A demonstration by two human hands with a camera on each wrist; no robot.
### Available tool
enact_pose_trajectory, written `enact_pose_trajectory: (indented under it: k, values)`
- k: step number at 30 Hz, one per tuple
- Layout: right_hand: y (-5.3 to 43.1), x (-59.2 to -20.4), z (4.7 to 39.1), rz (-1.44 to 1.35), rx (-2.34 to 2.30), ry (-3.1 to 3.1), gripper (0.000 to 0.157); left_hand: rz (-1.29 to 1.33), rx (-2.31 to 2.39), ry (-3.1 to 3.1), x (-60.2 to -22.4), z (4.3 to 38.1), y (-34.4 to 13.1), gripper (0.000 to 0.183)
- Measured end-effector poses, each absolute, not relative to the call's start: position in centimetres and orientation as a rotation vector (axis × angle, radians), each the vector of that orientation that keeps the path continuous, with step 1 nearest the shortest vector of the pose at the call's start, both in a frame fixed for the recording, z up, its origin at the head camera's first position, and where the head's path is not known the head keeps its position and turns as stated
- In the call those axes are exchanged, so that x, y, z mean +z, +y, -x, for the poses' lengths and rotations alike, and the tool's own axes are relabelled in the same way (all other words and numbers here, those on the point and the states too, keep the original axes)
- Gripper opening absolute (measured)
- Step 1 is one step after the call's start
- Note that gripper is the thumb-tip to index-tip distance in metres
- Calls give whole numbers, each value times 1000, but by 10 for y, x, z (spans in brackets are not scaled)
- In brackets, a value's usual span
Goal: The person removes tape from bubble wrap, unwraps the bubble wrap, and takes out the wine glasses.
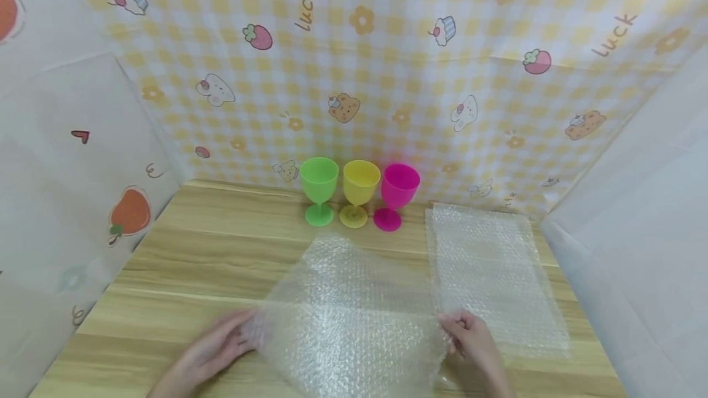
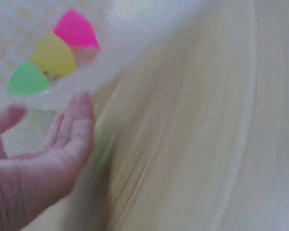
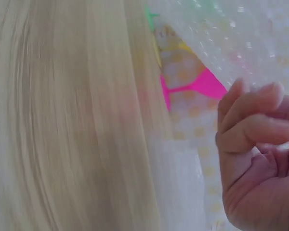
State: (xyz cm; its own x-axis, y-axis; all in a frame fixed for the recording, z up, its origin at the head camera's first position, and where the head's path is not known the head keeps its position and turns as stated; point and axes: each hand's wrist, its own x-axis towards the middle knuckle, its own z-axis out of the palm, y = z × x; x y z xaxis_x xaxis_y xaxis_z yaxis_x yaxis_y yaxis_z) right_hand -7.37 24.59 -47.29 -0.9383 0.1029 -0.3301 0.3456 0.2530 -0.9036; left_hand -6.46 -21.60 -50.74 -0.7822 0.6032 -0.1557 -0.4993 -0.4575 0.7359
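Note:
A clear bubble wrap sheet spreads between the two hands above the table. My left hand touches its left corner, the fingers straight and the thumb apart from them in the left wrist view. At the right edge of the sheet my right hand pinches the plastic with curled fingers. Seen from the right wrist, the hand has bent fingers beside the wrap. Beyond the sheet a green goblet, a yellow goblet and a pink goblet stand upright in a row.
More bubble wrap sheets lie stacked on the right of the wood-grain table. A yellow checked cloth with printed cartoons hangs behind the goblets. White sheets close off the left side and the right side.

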Motion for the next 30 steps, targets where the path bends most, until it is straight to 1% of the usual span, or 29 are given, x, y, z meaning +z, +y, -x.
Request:
enact_pose_trajectory:
  k: [2, 3, 5, 8, 10, 13, 16, 17, 19, 24, 27, 30]
  values:
    - [255, -472, 68, -504, -1842, 2280, 19, -220, 2270, 767, -512, 66, -200, 41]
    - [259, -472, 65, -519, -1897, 2258, 18, -169, 2274, 756, -513, 68, -188, 41]
    - [270, -472, 58, -533, -2015, 2192, 17, -105, 2249, 842, -510, 65, -164, 48]
    - [293, -481, 49, -380, -2245, 2061, 18, -107, 2150, 1065, -506, 61, -127, 58]
    - [314, -496, 45, -176, -2379, 1963, 23, -143, 2105, 1121, -508, 58, -103, 53]
    - [346, -519, 40, 39, -2476, 1821, 30, -204, 2045, 1174, -511, 51, -67, 43]
    - [370, -533, 34, 125, -2548, 1733, 34, -226, 1967, 1239, -510, 46, -34, 39]
    - [373, -531, 31, 86, -2572, 1736, 33, -231, 1942, 1271, -509, 46, -23, 37]
    - [377, -527, 25, 102, -2649, 1761, 34, -227, 1888, 1358, -504, 49, -6, 32]
    - [371, -492, 10, -13, -2985, 1699, 28, -153, 1885, 1545, -485, 66, 25, 19]
    - [368, -470, 5, -130, -3209, 1441, 25, -168, 1993, 1510, -473, 84, 40, 27]
    - [370, -458, 4, -276, -3323, 1203, 22, -228, 2086, 1470, -471, 100, 58, 39]
